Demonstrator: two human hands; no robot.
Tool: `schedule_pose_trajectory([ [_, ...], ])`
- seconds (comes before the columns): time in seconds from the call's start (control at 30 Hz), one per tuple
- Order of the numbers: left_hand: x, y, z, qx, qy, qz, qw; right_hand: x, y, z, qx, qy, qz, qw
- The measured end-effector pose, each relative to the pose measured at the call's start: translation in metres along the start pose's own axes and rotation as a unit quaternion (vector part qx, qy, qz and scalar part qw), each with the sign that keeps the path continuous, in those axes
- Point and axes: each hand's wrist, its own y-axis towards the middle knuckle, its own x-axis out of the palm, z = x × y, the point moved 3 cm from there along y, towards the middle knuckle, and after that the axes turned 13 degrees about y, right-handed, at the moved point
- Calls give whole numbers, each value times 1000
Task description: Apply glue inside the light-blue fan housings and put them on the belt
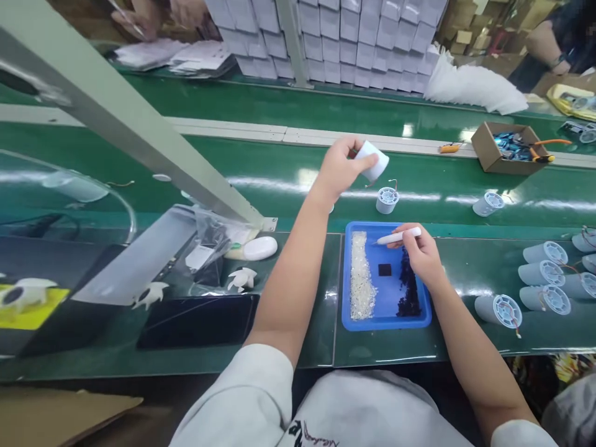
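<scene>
My left hand (342, 166) is closed round a white cylindrical housing (376, 162), tilted in the air above the green bench. In my right hand (421, 251) is a white pen-shaped tool (395, 237), its thin tip pointing left over a blue tray (346, 298). Along the tray's left side lies a strip of small clear-white pieces (362, 279). Small black pieces (408, 288) form a heap on its right side, and a dark square (384, 270) lies between them. Just beyond the tray a similar cylinder (387, 200) stands with wires sticking up.
More cylinders (542, 273) with wires lie at the right. A cardboard box (505, 149) of blue items stands at the back right. A grey metal post (139, 124) slants across the left, near white animal-shaped figures (242, 279) and a black panel (198, 321). Other people's hands (139, 18) show behind.
</scene>
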Motion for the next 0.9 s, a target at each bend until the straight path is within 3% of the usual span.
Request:
schedule_pose_trajectory([
  [0.1,-20,6,-5,-59,-13,25,998,0,-1,0,3,-24,-23,999],
  [0.27,-42,0,9,-135,19,69,988,3,-2,0,16,-57,-52,997],
  [0.9,-42,-3,14,-48,-6,71,996,8,-4,-6,13,-87,-60,994],
])
